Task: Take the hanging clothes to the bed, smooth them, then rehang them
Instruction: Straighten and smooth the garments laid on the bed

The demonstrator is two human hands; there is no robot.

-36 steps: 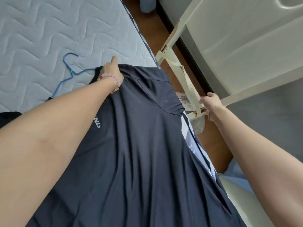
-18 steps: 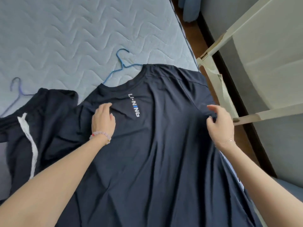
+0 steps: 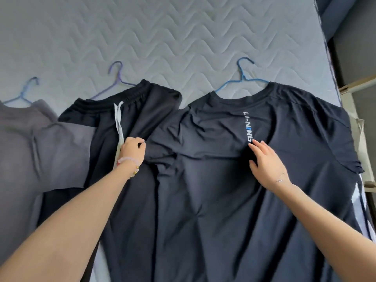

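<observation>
Fingers (image 3: 136, 141) of the left hand (image 3: 131, 150) are curled on the shirt (image 3: 203, 200); the right hand (image 3: 268, 167) is laid flat on it.

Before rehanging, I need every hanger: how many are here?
3: left blue hanger by the grey top, purple hanger by the shorts, right blue hanger in the navy shirt. More may hide underneath.

One head-worn wide-angle view, facing steeply down, close above bed (image 3: 183, 37)

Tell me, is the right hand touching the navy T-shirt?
Touching. The head view shows the right hand lying flat, palm down, on the navy T-shirt.
</observation>
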